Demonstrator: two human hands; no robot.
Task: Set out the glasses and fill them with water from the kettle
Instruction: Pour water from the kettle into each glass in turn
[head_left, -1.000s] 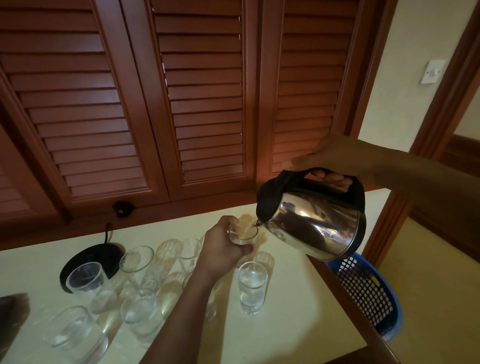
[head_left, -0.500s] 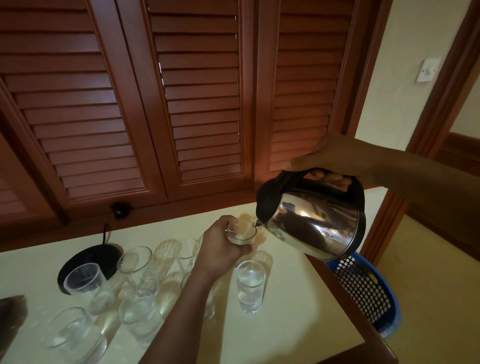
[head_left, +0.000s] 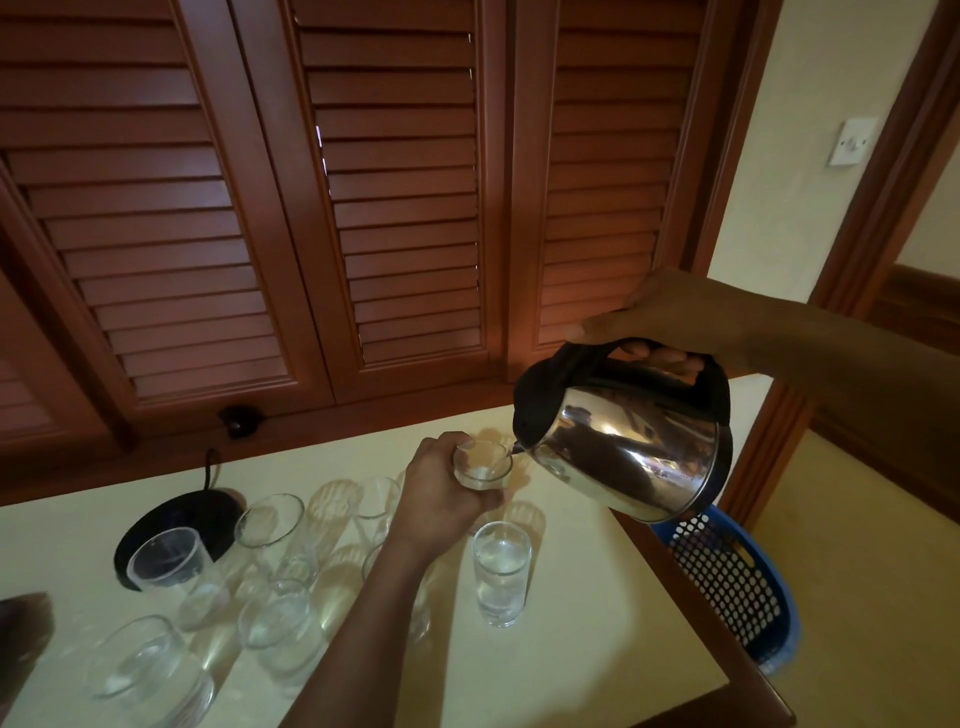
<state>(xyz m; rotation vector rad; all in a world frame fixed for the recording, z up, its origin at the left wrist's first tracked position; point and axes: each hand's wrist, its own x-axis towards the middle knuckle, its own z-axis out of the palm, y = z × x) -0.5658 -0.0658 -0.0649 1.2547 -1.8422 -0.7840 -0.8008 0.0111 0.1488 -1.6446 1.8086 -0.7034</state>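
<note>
The left hand (head_left: 441, 499) curls round a glass (head_left: 483, 467), gripping it from the side with its mouth right at the spout of the kettle (head_left: 634, 452); a little water shows in the bottom. The right hand (head_left: 660, 317) is closed round the kettle's black handle, fingers wrapped under it, holding the steel body tipped toward the glass. On the cream table (head_left: 571, 665), from the left, a black kettle base (head_left: 176, 514) lies with its cord running back. A cluster of clear glasses (head_left: 272, 525) stands beside it, partly hidden by the left forearm. Just right of the forearm a filled glass (head_left: 501, 566) stands upright. Past the table's right edge sits a blue basket (head_left: 727, 577).
</note>
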